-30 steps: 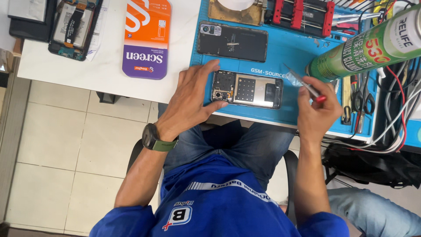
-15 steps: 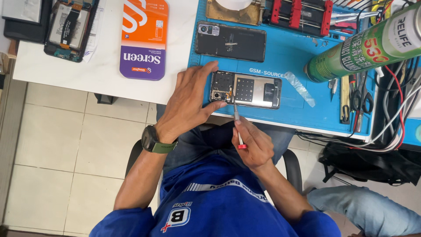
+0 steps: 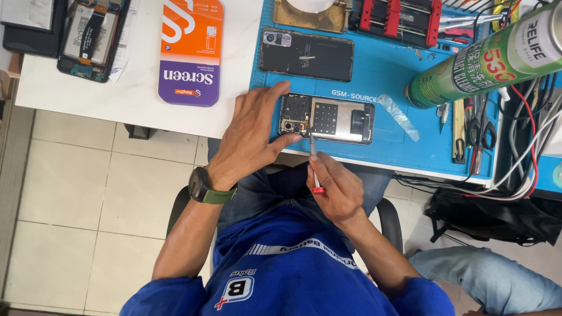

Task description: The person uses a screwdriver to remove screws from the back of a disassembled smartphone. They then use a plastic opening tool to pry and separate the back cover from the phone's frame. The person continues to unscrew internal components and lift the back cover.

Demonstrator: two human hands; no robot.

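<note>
Even, bright overhead light fell across the white surface (image 3: 134, 99) and the blue rubber work mat (image 3: 386, 76), casting only soft, short shadows. A pale sheen showed on the tall green spray can (image 3: 486, 61), which loomed enlarged and slightly soft. Edges bowed with wide-angle distortion; the centre stayed sharp.

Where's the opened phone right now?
In the head view, the opened phone lies on the blue mat near its front edge, steadied by the left hand, just below the black back cover.
</note>
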